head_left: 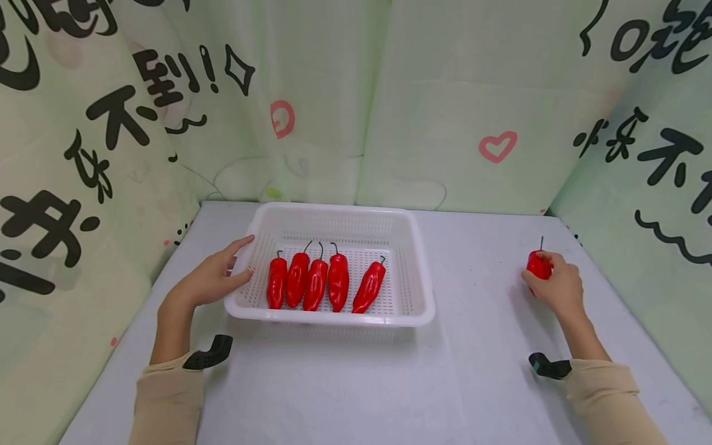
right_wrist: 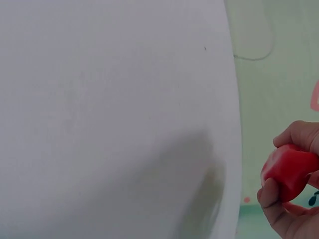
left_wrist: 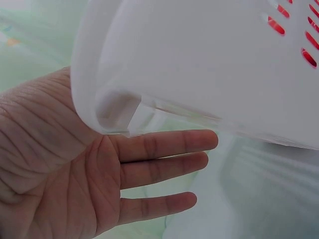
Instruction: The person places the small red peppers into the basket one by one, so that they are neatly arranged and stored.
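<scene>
A white perforated plastic basket [head_left: 423, 284] holds several shiny red chili peppers [head_left: 328, 278] lying side by side with their stems toward the back. My left hand [head_left: 214, 272] is at the basket's left side, thumb and index fingertip against its rim. In the left wrist view three straight fingers [left_wrist: 169, 142] extend below the rim. Away to the right, my right hand [head_left: 556, 284] grips another red chili pepper [head_left: 538, 264], its dark stem pointing up. The right wrist view shows this pepper [right_wrist: 289, 172] between thumb and fingers, partly covered by them.
A white-covered table [head_left: 345, 383] bears the basket left of its middle. Pale green curtains [head_left: 445, 93] with black lettering and pink hearts stand behind and on both sides. Black straps [head_left: 210, 352] sit around the wrists.
</scene>
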The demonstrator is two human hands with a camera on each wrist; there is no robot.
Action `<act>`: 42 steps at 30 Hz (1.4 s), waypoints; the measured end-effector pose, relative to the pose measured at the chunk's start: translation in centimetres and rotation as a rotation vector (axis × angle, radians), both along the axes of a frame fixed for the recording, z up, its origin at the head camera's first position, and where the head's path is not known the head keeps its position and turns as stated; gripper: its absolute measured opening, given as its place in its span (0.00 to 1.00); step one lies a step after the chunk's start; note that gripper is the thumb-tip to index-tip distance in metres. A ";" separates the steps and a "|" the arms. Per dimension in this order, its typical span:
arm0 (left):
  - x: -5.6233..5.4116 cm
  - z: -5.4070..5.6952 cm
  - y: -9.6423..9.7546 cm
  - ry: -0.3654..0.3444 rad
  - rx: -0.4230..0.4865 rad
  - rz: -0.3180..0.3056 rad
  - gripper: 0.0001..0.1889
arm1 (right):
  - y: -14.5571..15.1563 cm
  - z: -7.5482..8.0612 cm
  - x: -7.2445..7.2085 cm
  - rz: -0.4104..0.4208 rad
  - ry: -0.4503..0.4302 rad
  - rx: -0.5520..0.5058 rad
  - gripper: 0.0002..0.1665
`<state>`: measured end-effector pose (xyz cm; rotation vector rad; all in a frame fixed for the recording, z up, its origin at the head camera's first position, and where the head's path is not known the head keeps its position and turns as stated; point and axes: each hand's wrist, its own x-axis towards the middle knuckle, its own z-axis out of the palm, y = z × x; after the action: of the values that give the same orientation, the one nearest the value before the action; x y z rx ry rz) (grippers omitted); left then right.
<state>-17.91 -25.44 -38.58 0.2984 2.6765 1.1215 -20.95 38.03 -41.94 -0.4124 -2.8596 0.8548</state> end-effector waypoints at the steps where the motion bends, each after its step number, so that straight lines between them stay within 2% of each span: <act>1: 0.0 0.0 0.0 0.000 0.001 -0.001 0.42 | -0.2 0.1 0.0 0.002 0.009 -0.003 0.43; 13: -0.1 0.0 0.0 -0.007 0.002 0.004 0.43 | -3.0 1.3 0.6 0.072 0.130 0.002 0.42; 26: -0.1 0.0 0.1 -0.006 -0.004 0.006 0.42 | -6.5 3.3 1.5 0.145 0.234 0.001 0.43; 42: -0.2 0.0 0.2 0.000 -0.021 0.006 0.42 | -9.8 4.8 2.5 0.212 0.286 -0.006 0.44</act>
<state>-18.07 -25.28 -38.59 0.2876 2.6888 1.0947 -18.49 28.19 -37.15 0.0149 -2.6647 0.8754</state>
